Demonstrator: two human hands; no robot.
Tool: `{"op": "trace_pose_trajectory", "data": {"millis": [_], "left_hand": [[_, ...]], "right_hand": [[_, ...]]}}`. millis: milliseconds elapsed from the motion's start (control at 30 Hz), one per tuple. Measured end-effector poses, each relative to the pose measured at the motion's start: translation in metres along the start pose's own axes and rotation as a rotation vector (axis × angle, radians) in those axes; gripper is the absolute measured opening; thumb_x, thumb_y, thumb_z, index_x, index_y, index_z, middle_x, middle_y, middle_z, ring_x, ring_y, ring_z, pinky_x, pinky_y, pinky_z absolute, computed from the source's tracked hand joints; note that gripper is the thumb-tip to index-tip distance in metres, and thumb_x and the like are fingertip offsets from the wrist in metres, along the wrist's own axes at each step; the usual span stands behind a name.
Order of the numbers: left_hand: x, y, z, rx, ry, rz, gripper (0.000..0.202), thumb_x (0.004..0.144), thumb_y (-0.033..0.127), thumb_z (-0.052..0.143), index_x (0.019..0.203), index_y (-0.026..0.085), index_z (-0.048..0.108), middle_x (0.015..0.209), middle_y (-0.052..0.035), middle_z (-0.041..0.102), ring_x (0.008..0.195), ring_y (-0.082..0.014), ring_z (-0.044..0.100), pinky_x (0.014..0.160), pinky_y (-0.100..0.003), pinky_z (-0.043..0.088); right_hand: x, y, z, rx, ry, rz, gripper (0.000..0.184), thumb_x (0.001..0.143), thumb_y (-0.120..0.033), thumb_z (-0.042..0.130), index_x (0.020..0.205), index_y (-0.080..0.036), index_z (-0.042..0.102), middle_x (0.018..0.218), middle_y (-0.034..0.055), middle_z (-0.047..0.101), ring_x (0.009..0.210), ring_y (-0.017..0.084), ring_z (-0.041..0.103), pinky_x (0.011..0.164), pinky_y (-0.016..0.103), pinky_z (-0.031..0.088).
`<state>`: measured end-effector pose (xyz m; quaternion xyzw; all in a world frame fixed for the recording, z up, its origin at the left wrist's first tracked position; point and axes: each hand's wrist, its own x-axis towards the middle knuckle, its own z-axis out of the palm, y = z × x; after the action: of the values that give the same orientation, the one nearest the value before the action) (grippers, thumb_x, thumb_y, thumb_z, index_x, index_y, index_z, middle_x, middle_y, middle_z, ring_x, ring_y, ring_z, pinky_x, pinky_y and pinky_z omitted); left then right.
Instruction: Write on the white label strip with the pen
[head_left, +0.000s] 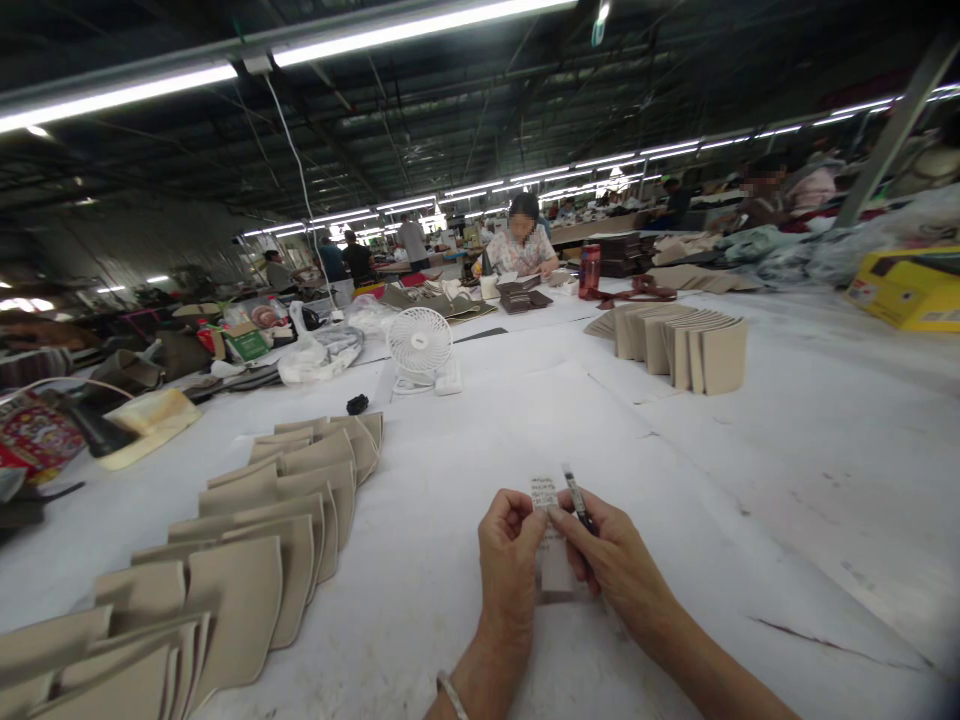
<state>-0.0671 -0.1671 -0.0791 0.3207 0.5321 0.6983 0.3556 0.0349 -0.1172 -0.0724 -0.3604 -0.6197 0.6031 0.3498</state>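
Observation:
Both hands meet over the white table (420, 620), holding a narrow slip of paper (556, 575) with rows of dark writing on its upper part. My left hand (510, 550) pinches the slip's left edge between thumb and bent fingers. From the other side my right hand (619, 560) pinches the same slip with its thumb. A pen (574, 492) with a clear end also sits in the right hand, pointing up and away. Curved beige panels (236, 590) stand in overlapping rows to the left of my hands.
More beige panels (679, 345) stand fanned at the far right. A small white fan (420, 345) is ahead, with a black object (358, 404) nearer. A red bottle (589, 272) and a seated person (517, 240) are at the far side. A yellow box (907, 288) lies right.

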Motion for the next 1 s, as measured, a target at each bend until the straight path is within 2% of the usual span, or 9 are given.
{"op": "trace_pose_trajectory", "data": {"millis": [667, 1000], "left_hand": [[0.0000, 0.0007, 0.0014, -0.024, 0.001, -0.005, 0.020, 0.073, 0.031, 0.065, 0.073, 0.017, 0.051, 0.063, 0.0054, 0.050, 0.057, -0.0081, 0.042, 0.054, -0.021, 0.034], [0.0017, -0.0044, 0.0008, -0.034, -0.017, -0.005, 0.019, 0.075, 0.031, 0.064, 0.074, 0.018, 0.051, 0.066, 0.0034, 0.055, 0.059, -0.0094, 0.046, 0.057, -0.022, 0.038]], "right_hand": [[-0.0014, -0.0028, -0.0007, -0.032, -0.016, -0.003, 0.035, 0.080, -0.054, 0.057, 0.086, -0.020, 0.055, 0.039, -0.0096, 0.044, 0.032, 0.008, 0.033, 0.033, 0.019, 0.026], [0.0008, -0.0017, -0.0007, -0.038, -0.021, 0.000, 0.037, 0.079, -0.056, 0.057, 0.087, -0.020, 0.056, 0.039, -0.0098, 0.043, 0.033, 0.008, 0.032, 0.033, 0.018, 0.026]]}}
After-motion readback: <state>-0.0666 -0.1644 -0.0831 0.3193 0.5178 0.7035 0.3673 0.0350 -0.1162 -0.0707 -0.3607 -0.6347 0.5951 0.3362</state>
